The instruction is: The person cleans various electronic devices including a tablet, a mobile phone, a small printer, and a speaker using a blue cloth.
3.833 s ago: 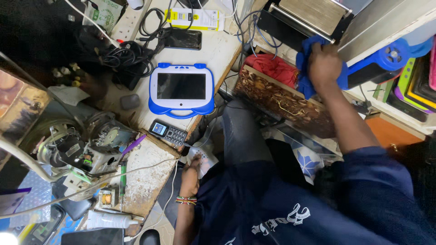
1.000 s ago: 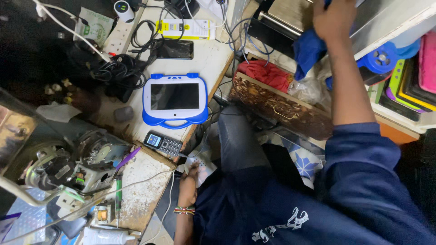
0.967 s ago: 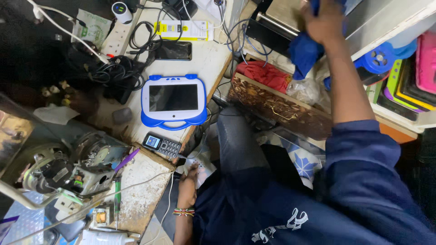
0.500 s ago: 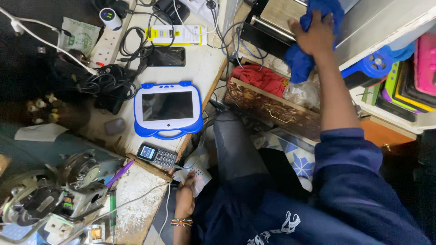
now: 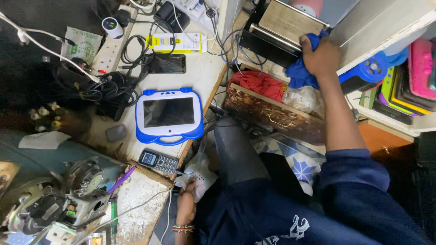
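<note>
Cloth [image 5: 300, 72], blue and bunched, sits at the upper right, pressed against the front edge of a dark metal box [image 5: 284, 27] under a pale shelf.

Starting at the left, a grey machine part [image 5: 68, 199] with wires lies on the near corner of the worktop [image 5: 204, 77]. Above it a tangle of black cables [image 5: 109, 90] and a white power strip [image 5: 111, 47] crowd the far side. A blue and white tablet [image 5: 169, 114] lies flat in the middle, a small keypad phone [image 5: 157, 161] just below it at the worktop's edge, a black phone [image 5: 165, 63] and a yellow box [image 5: 177, 43] above it.

The left hand [image 5: 187, 204] hangs low beside the worktop's near edge, fingers curled loosely on a white, paper-like object [image 5: 200, 179] in the lap; how firmly it grips I cannot tell. Little open room remains between the worktop and the carved wooden drawer [image 5: 272, 115], where the knee fills the gap.

The right hand [image 5: 320, 56] is clenched on the cloth, arm stretched out. Beside it on the right, a blue round-ended thing [image 5: 370, 70] and stacked coloured cases [image 5: 408, 81] fill the shelf.

Compared with half a second ago, the right hand and cloth sit slightly lower on the box front; the left hand has stayed in the lap.
</note>
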